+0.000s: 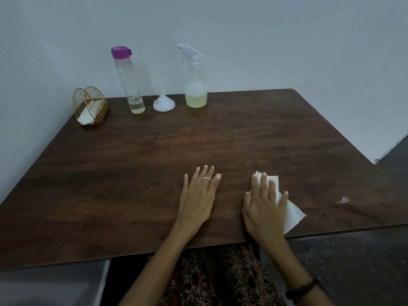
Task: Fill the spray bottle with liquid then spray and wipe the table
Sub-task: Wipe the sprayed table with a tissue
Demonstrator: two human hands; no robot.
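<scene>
Along the desk's (154, 151) far edge a row is formed: a holder (90, 106) at the far left corner with a napkin (85, 118) in it, then a bottle (129, 80), a funnel (163, 102) and a sprayer (195, 85) toward the middle. Near the front edge the left hand (197, 196) is laid flat on the desk; just to its right, the right hand (263, 209) is laid on a tissue (291, 214). A scrap (344, 200) is seen farther right, near the right edge.
</scene>
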